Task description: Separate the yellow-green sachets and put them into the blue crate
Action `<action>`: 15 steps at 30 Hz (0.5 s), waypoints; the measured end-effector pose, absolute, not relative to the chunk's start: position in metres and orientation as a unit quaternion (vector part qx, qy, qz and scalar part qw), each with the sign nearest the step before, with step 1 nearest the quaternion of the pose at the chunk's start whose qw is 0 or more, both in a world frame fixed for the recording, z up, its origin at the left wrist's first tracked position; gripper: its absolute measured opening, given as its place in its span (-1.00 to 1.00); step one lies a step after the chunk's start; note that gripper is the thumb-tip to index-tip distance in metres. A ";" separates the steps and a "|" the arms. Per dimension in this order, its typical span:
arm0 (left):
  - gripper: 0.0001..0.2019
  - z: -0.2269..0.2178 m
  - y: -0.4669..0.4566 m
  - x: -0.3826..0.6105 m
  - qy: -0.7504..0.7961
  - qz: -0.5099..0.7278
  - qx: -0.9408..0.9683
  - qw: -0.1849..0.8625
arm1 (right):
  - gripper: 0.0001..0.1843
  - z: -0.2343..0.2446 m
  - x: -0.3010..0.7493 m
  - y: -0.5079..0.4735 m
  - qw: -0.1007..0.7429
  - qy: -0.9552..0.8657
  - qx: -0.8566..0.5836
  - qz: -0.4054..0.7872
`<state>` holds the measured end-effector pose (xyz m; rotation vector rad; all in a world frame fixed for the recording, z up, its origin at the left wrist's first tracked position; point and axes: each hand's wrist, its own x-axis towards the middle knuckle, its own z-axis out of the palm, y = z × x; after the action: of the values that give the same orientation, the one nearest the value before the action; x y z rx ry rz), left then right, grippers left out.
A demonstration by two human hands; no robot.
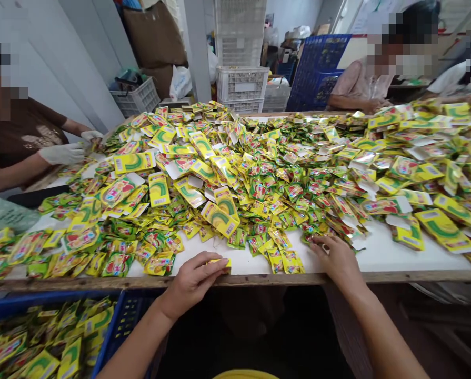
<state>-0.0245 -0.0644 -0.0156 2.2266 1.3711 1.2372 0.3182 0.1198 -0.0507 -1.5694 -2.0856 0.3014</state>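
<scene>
My left hand (196, 279) is closed around a small yellow carton (224, 265) at the table's near edge, fingers covering most of it. Over to the right, my right hand (338, 258) has its fingers curled down onto a small green and red sachet (309, 236) at the edge of the heap. Between the hands lie several loose yellow sachets (286, 260) on the white tabletop (247, 261). Just beyond, yellow cartons (221, 216) with green curved prints rest on the sachets, some with white flaps standing out.
A blue crate (119, 310) of filled cartons stands below the table at left. A gloved co-worker (33, 142) works at the left side; other people (361, 84) sit across at right. White crates (241, 84) are stacked behind. A wooden strip (259, 279) edges the table.
</scene>
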 end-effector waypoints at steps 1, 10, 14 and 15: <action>-0.44 -0.014 -0.065 -0.025 0.474 0.405 0.773 0.121 | -0.62 -0.051 0.326 0.124 0.209 -0.776 -0.590 0.073; -0.46 -0.020 -0.059 -0.022 0.495 0.322 0.800 0.108 | -0.61 -0.038 0.322 0.142 0.161 -0.777 -0.602 0.086; -0.61 -0.017 -0.069 -0.029 0.574 0.414 0.704 0.048 | -0.69 -0.032 0.329 0.145 0.197 -0.755 -0.602 0.173; -0.64 -0.012 -0.078 -0.034 0.627 0.463 0.626 0.008 | -0.68 -0.029 0.331 0.143 0.202 -0.748 -0.601 0.198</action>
<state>-0.0338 -0.0785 -0.0120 1.9570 1.9608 1.4490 0.3307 0.1428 -0.0292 -1.6768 -2.0877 0.5540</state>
